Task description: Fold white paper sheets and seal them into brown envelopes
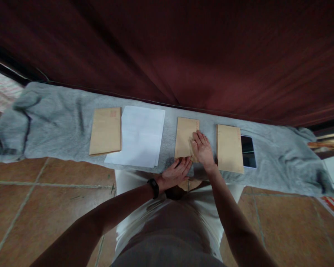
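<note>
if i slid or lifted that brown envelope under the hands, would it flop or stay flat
The brown envelope lies thin and flat under the right hand, so it is probably light and would bend if lifted by one edge. It rests on a fuzzy grey cloth, so it would likely drag rather than glide, and the cloth might bunch.

Tan envelopes, white paper, grey fleece cloth, dark red curtain, terracotta tiles.

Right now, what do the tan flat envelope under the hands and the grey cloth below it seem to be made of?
The tan flat envelope looks like matte kraft paper: dull brown, thin, sharp straight edges. The grey cloth seems a soft, fuzzy fabric, perhaps fleece or towelling: it bunches at the ends. Both the left hand and right hand press on the envelope.
</note>
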A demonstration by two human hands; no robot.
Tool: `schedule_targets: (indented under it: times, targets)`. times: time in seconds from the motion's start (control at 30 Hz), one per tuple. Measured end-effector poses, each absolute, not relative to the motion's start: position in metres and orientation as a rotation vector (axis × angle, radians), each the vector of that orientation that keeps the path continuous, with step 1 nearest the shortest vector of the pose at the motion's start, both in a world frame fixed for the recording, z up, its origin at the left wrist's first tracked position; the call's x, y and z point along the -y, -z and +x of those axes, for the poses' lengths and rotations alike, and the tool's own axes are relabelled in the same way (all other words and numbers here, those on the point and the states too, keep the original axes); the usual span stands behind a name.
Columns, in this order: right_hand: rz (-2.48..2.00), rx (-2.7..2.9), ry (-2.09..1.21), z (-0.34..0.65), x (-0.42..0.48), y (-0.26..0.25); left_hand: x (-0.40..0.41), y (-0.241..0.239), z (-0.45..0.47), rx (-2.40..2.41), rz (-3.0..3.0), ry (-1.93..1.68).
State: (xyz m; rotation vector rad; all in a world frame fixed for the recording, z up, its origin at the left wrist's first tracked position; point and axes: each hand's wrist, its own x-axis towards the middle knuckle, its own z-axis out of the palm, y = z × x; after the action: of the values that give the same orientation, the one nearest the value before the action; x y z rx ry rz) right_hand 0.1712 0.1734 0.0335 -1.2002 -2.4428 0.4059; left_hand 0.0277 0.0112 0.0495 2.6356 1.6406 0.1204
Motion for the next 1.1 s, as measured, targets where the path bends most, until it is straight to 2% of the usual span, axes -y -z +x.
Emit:
schedule_targets:
  times: [0.17,0.33,0.5,0.83,1.1]
  targets:
    - [-1.171,2.456,-0.471,0.167,-0.156,-0.041,-0.011,-0.049,0.027,-1.636,2.644,-0.112]
    - [-0.782,2.654,-0.800,0.175,-0.123,-0.052,-0.009,-0.041,0.027,-1.624,2.642,-0.094]
    - [-0.737,2.661,-0.928,0.172,-0.131,-0.059,-0.008,-0.030,0.027,-1.651,2.724,-0.130]
    - [-0.711,2.692,-0.769,0.147,-0.185,-0.062,-0.010,-0.037,0.025,-1.724,2.748,-0.176]
    - [-0.986,2.772,-0.419,0.143,-0.224,-0.048,-0.010,-0.031,0.025,-1.789,2.794,-0.149]
